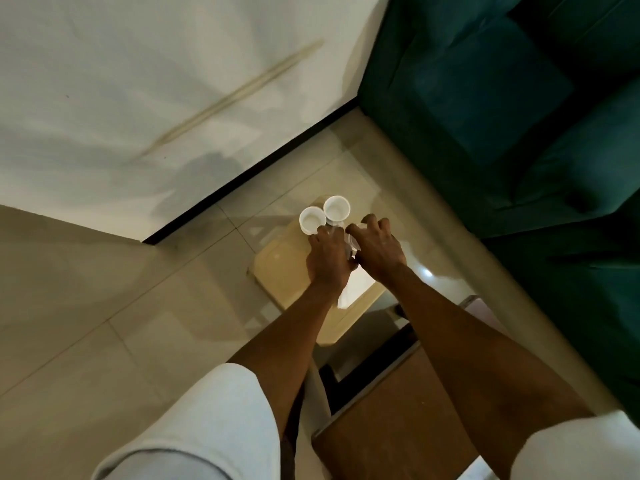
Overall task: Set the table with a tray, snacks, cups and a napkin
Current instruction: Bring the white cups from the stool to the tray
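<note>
1. here, both hands meet over the tray (277, 268), the left hand (327, 259) and right hand (379, 249) each curled on a blurred clear thing (350, 242) between them.
2. the left cup (312, 220) and right cup (336, 207) stand just beyond the fingertips, at the tray's far end; the left hand is nearer.
3. the napkin (360, 285) lies under the wrists.

A home living room: teal sofa (502, 98); tiled floor (86, 323).

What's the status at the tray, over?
Left hand and right hand grip a clear item over the tray. Two white cups at its far end, napkin nearer. Nothing in the way.
</note>
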`<state>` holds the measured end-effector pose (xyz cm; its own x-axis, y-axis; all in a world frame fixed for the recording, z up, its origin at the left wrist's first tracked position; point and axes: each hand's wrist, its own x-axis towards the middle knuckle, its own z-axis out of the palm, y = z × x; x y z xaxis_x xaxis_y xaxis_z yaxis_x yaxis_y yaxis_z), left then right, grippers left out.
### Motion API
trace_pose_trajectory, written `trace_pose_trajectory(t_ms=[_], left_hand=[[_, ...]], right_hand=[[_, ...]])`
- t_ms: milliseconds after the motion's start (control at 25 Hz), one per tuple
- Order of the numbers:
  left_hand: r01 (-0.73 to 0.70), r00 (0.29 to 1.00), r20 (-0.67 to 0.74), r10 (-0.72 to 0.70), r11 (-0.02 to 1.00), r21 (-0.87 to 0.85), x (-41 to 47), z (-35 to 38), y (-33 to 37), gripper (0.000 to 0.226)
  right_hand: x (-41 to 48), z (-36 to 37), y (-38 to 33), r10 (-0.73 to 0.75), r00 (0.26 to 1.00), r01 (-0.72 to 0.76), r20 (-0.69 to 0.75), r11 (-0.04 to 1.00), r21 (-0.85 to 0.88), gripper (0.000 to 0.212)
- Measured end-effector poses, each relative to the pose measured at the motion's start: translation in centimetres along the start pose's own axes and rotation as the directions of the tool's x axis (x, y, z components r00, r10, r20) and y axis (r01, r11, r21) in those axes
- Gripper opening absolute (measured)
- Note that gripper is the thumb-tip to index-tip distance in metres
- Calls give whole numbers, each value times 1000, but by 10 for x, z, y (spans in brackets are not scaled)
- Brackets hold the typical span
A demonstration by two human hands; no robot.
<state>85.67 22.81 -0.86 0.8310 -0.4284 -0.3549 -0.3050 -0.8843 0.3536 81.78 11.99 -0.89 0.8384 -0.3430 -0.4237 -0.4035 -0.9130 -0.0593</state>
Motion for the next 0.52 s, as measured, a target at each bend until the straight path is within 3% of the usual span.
trace_pose_trajectory(t_ms=[280,520], left_hand=[[-244,968,-34,248,966,85,-54,-101,94,53],[-478,865,-200,461,877,-46,-168,-245,277,62]], right_hand=[[-93,-121,51,175,968,-142,-180,973,182,68],[-264,-309,159,347,799,-228,-492,931,286,69]])
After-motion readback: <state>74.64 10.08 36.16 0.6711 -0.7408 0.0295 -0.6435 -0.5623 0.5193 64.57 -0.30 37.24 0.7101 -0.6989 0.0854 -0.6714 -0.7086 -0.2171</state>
